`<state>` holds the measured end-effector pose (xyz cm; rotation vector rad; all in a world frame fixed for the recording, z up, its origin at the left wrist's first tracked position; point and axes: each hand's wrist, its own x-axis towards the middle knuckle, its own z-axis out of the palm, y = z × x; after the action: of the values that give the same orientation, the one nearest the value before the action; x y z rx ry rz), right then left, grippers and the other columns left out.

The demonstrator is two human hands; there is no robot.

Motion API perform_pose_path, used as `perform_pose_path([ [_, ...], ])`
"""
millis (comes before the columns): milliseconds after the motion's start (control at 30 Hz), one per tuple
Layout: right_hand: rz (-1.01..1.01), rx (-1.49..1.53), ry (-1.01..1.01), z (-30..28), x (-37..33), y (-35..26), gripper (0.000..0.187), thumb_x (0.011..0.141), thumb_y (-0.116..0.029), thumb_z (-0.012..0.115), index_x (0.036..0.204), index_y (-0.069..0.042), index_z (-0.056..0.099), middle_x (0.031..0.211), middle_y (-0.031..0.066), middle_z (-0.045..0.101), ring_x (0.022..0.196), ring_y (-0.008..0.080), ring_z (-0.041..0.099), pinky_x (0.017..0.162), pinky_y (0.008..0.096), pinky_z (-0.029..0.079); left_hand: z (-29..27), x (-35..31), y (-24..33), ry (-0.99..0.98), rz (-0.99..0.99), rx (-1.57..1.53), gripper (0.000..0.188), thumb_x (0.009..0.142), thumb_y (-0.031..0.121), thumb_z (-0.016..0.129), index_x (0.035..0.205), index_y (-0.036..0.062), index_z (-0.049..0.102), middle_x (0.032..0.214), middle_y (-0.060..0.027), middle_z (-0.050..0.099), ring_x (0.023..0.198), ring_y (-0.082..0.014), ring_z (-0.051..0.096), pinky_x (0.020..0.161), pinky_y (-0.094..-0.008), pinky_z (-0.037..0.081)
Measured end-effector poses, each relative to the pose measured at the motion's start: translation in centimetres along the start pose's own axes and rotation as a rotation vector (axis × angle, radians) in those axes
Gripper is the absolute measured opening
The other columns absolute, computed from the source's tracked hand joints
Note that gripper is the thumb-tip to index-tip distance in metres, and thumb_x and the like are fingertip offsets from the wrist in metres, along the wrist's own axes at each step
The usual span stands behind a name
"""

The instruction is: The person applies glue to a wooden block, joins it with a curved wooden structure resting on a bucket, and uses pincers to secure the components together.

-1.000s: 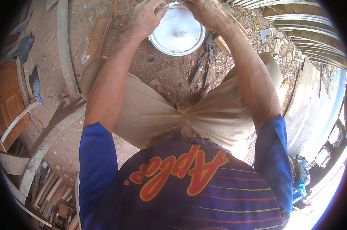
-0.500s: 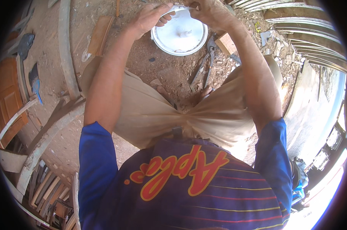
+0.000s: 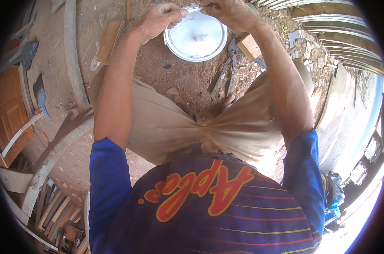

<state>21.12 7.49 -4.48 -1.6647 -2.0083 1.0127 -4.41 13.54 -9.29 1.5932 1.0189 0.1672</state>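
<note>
A white round bucket lid [image 3: 192, 44] with a small raised knob [image 3: 200, 37] in its middle sits between my feet, at the top of the view. Over its far left edge, my left hand [image 3: 160, 21] is closed, thumb pressed against curled fingers. My right hand [image 3: 231, 13] is pinched above the far right edge, fingertips near the left ones. Whatever lies between the fingers of either hand is too small or hidden to make out.
Long-handled pliers [image 3: 229, 63] and a wooden block [image 3: 249, 46] lie right of the lid. A brown board [image 3: 110, 41] is at the left, and farther left a blue-handled brush [image 3: 40, 96]. Curved timber [image 3: 75, 55] runs along the left; stacked slats [image 3: 340, 29] stand at upper right.
My left hand has drawn slightly back from the lid's far rim, which it overlapped before. My right hand has shifted a little left. The lid appears slightly farther left.
</note>
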Motion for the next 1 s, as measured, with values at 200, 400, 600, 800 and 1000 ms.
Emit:
perform_pose_path([
  [200,-0.045,-0.043,0.130,0.4,-0.4,-0.9,0.025,0.095,-0.020,0.067,0.109,0.000,0.073,0.102,0.0251,0.073,0.098,0.0416,0.071,0.087,0.0482,0.056,0.8,-0.2,0.4,0.130,0.020,0.009,0.039,0.097,0.044,0.071,0.103,0.0064,0.073,0.085,-0.0002,0.063,0.083,-0.0102,0.057,0.078,-0.0271,0.046],
  [400,-0.113,-0.084,0.153,0.8,-0.3,0.2,0.026,0.095,-0.020,0.066,0.109,0.001,0.072,0.106,0.0251,0.073,0.101,0.0417,0.071,0.088,0.0480,0.056,0.8,-0.7,1.4,0.164,0.020,0.201,0.036,0.098,0.044,0.069,0.102,0.0093,0.074,0.083,0.0007,0.062,0.081,-0.0118,0.057,0.080,-0.0299,0.047],
  [600,-0.058,-0.077,0.109,-0.1,-1.1,-1.7,0.028,0.095,-0.022,0.066,0.112,0.001,0.072,0.111,0.0242,0.072,0.105,0.0421,0.069,0.091,0.0481,0.055,1.2,-1.4,3.2,0.199,0.104,0.321,0.037,0.094,0.043,0.074,0.108,0.0093,0.074,0.091,-0.0036,0.072,0.089,-0.0156,0.067,0.082,-0.0345,0.053],
  [800,-0.048,-0.096,0.108,0.4,-0.7,-0.7,0.027,0.096,-0.022,0.066,0.109,0.000,0.071,0.106,0.0233,0.073,0.102,0.0418,0.070,0.088,0.0491,0.055,1.7,-1.3,3.4,0.347,0.267,0.474,0.036,0.088,0.036,0.081,0.108,0.0080,0.072,0.101,-0.0089,0.075,0.088,-0.0197,0.072,0.081,-0.0349,0.057],
  [1000,-0.029,-0.086,0.177,1.1,-0.5,-0.9,0.023,0.095,-0.019,0.065,0.104,0.001,0.070,0.098,0.0245,0.073,0.095,0.0433,0.071,0.082,0.0503,0.055,2.3,-1.6,3.3,0.445,0.415,0.634,0.024,0.088,0.026,0.079,0.105,0.0108,0.071,0.102,-0.0084,0.072,0.091,-0.0296,0.070,0.081,-0.0408,0.056],
])
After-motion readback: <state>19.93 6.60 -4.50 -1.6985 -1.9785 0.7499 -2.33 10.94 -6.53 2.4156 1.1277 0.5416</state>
